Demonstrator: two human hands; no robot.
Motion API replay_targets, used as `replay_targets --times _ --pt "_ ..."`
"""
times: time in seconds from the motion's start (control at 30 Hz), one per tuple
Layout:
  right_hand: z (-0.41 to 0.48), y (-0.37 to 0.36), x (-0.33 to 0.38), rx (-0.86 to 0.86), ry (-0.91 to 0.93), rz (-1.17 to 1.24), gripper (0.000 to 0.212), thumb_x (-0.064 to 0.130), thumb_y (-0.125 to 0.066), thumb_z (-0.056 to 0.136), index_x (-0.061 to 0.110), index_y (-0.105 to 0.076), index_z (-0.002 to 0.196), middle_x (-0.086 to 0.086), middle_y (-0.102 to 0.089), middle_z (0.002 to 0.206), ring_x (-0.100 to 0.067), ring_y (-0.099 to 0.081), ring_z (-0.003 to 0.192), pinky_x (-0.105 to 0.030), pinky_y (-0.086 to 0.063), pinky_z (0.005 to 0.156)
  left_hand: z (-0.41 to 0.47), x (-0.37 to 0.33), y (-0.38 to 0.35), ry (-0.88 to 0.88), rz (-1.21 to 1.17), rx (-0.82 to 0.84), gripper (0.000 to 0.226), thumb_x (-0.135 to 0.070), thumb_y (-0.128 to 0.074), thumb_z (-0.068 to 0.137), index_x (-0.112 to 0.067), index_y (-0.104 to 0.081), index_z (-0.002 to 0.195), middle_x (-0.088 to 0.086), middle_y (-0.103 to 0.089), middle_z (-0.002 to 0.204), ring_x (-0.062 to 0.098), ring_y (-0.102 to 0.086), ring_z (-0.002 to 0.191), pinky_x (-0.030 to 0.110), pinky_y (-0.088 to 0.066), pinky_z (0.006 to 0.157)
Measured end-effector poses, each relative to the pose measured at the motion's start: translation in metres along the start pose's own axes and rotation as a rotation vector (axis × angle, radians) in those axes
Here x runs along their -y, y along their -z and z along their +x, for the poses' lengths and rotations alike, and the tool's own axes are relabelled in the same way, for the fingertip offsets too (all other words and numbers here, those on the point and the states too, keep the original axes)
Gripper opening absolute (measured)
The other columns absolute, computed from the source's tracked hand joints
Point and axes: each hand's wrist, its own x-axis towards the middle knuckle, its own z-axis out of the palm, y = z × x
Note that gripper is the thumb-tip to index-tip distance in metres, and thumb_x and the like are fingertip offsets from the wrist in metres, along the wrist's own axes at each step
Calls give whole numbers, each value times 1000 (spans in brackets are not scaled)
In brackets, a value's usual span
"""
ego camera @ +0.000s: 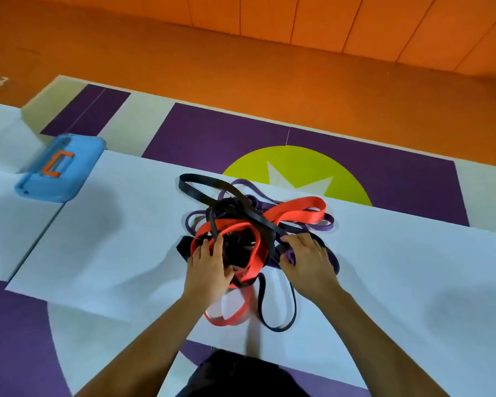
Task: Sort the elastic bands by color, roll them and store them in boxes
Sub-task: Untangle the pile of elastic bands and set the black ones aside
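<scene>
A tangled heap of elastic bands lies on the white table [121, 239] in front of me. Red bands [298, 209], black bands [209, 186] and purple bands [321, 226] cross over one another. My left hand [208, 267] rests on the heap's near left side, fingers among the red and black loops, thumb against a red band. My right hand [307, 260] lies on the near right side, its thumb and fingers closed around a purple band [289, 256]. A red loop [229, 319] and a dark loop [278, 325] hang toward me between my forearms.
A blue box [60, 167] with an orange handle sits at the table's far left, by a seam between two tabletops. Beyond the table lies a purple, cream and lime floor mat [226, 138], then orange flooring and an orange wall.
</scene>
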Motion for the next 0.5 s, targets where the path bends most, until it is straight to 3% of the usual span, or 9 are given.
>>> replay_targets --times 0.13,0.27,0.43,0.5 --pt "20 -5 8 147 -11 -27 46 27 -62 91 24 -58 137 -6 -57 130 -34 -56 121 -48 -40 109 -1 -1 -9 -84 -35 16 74 -38 -62 97 -21 -24 159 10 -30 162 32 -30 149 46 -29 121" --pt "50 -12 12 189 18 -72 54 33 -61 92 22 -49 144 -8 -55 136 -35 -51 128 -48 -39 106 -9 -3 -19 -100 -81 14 59 -33 -69 93 -30 -45 147 7 -29 162 36 -32 147 49 -34 120" --pt "90 -30 16 340 -37 -93 78 43 -66 91 19 -28 155 -12 -47 149 -38 -45 138 -54 -36 111 -18 1 -19 -167 -121 -13 41 -33 -69 90 -29 -58 130 -3 -48 148 27 -42 136 42 -39 113" --pt "93 -42 14 349 -63 -140 69 44 -69 89 18 -38 145 -12 -55 139 -38 -51 131 -53 -38 106 -22 5 -18 -155 -137 -57 39 -34 -70 89 -29 -60 126 -3 -51 147 28 -43 136 44 -40 111"
